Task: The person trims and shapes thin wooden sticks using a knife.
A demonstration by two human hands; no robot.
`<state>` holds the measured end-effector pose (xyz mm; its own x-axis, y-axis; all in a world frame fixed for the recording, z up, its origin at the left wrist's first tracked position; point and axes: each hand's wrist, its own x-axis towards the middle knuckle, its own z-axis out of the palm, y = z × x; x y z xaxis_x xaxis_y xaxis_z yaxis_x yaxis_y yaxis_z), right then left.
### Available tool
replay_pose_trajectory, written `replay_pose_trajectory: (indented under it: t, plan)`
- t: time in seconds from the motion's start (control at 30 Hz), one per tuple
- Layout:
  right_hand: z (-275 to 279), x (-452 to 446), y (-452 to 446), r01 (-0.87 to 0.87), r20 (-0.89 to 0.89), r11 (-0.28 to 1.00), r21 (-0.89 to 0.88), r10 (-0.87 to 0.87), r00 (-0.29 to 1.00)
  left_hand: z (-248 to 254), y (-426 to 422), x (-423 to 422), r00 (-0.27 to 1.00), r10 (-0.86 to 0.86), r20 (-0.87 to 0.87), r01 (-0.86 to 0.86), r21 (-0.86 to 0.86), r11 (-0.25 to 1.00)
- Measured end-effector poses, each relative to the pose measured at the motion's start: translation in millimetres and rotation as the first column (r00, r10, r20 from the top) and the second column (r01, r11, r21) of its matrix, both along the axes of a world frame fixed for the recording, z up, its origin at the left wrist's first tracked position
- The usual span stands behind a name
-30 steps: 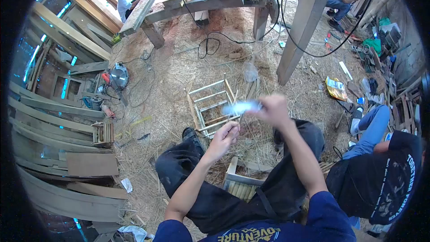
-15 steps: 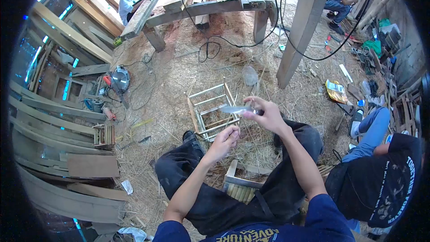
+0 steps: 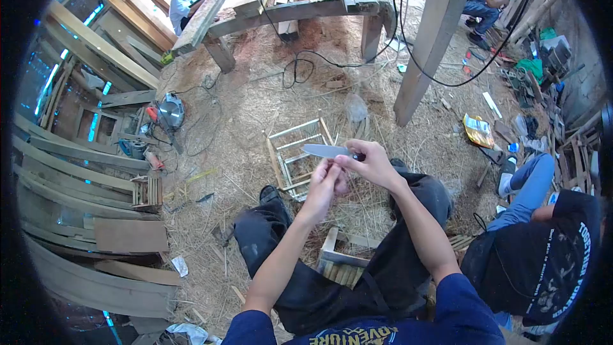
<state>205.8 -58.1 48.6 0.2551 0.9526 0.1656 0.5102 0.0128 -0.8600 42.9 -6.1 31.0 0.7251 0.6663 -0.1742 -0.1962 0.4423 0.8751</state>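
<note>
My right hand (image 3: 371, 163) grips the dark handle of a knife (image 3: 325, 151), its broad blade pointing left. Just below the blade, my left hand (image 3: 327, 182) is closed with fingertips pinched, touching or nearly touching the right fingers; what it pinches is too small to make out. Beyond my hands a small frame of light wooden sticks (image 3: 295, 142) lies on the straw-covered ground. Between my legs sits another slatted wooden piece (image 3: 345, 259), partly hidden by my trousers.
A rough workbench (image 3: 287, 11) stands ahead, with a wooden post (image 3: 434, 45) right of it. A circular saw (image 3: 170, 113) lies at left. A seated co-worker (image 3: 543, 255) is close on my right; two other people are farther off. Cables cross the ground.
My left hand has risen to meet my right hand below the knife. The blade, blurred a second ago, now shows sharply. My left knee has shifted slightly inward.
</note>
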Motion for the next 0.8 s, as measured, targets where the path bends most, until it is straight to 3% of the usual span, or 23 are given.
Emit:
replay_pose_trajectory:
  t: [0.1, 0.23, 0.33, 0.43, 0.47, 0.57, 0.7, 0.73, 0.8]
  plan:
    - [4.8, -4.5, 0.3, 0.026, 0.060, 0.993, 0.115, -0.033, 0.998, -0.1, 5.0, 2.1, 0.999, 0.035, 0.015, -0.035, -0.046, 0.998]
    - [-1.1, -3.4, -1.2, 0.055, 0.180, 0.995, 0.084, -0.069, 0.981, -3.5, 5.2, 5.7, 0.996, 0.081, -0.040, -0.084, -0.061, 0.995]
    - [6.9, 11.0, -5.1, 0.099, 0.308, 0.972, 0.215, -0.164, 0.937, -16.0, 7.5, 1.4, 0.998, 0.053, 0.044, -0.055, 0.030, 0.998]
    - [20.4, 25.0, -11.6, 0.132, 0.371, 0.981, 0.140, -0.175, 0.912, 4.5, 3.1, -0.4, 0.998, 0.063, -0.023, -0.061, 0.083, 0.995]
    - [5.0, 16.3, -9.6, 0.137, 0.310, 0.962, 0.237, -0.209, 0.927, 3.4, -0.1, -2.4, 0.995, 0.076, -0.057, -0.072, 0.067, 0.995]
    - [8.0, 6.9, -17.7, -0.081, 0.518, 0.963, 0.255, -0.066, 0.853, 5.1, -1.2, -6.6, 0.992, 0.083, -0.095, -0.078, 0.056, 0.995]
    - [6.9, 39.9, -15.3, 0.172, 0.457, 0.941, 0.292, -0.296, 0.839, 2.7, 4.1, -22.5, 0.999, 0.009, -0.053, -0.007, 0.033, 0.999]
    - [4.3, 30.1, -15.4, 0.170, 0.450, 0.940, 0.294, -0.294, 0.843, 0.8, 3.6, -25.2, 0.998, 0.001, -0.063, 0.002, 0.045, 0.999]
    - [5.7, 11.1, -23.7, -0.004, 0.523, 0.960, 0.282, -0.150, 0.839, -2.2, 3.6, -26.0, 0.995, -0.029, -0.094, 0.043, 0.151, 0.988]
